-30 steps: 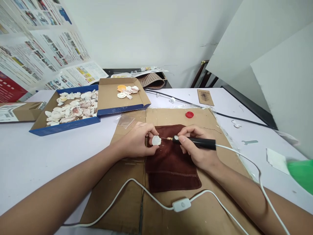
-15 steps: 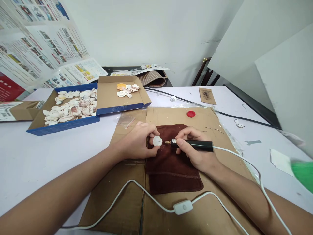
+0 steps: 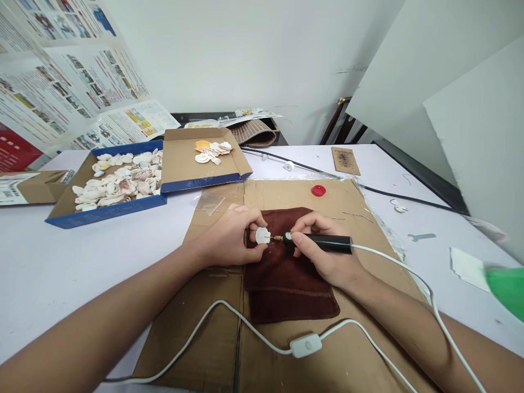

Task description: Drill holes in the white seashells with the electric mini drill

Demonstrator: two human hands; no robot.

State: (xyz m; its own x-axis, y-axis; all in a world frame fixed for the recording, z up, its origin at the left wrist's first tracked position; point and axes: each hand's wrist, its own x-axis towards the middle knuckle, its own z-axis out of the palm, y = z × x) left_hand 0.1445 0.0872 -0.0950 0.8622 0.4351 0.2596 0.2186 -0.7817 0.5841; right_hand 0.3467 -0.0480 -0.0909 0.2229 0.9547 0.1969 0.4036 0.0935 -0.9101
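Note:
Between the thumb and fingers of my left hand point(image 3: 235, 237) is a small white seashell point(image 3: 262, 236), pinched at its edges. My right hand point(image 3: 323, 248) grips a black pen-shaped electric drill point(image 3: 327, 243) like a pencil. Its thin bit points left and its tip lies over the shell's face; how deep it goes, I cannot tell. Both hands rest above a folded dark brown cloth point(image 3: 292, 305), which lies on a flattened cardboard sheet point(image 3: 204, 327). From the drill's rear end runs a white cord with an inline switch point(image 3: 306, 345).
At the left, a blue box point(image 3: 106, 213) holds many shells; several more lie on its open lid point(image 3: 184, 164). Behind the cloth sits a red cap point(image 3: 318, 190). Rightward are thin metal pieces, a small grey wrench point(image 3: 422, 237), white paper point(image 3: 469, 268) and a green object point(image 3: 507, 289).
The drill and my right hand have shifted very slightly left toward the shell. My left hand keeps its pinch, and the whole view has moved a little.

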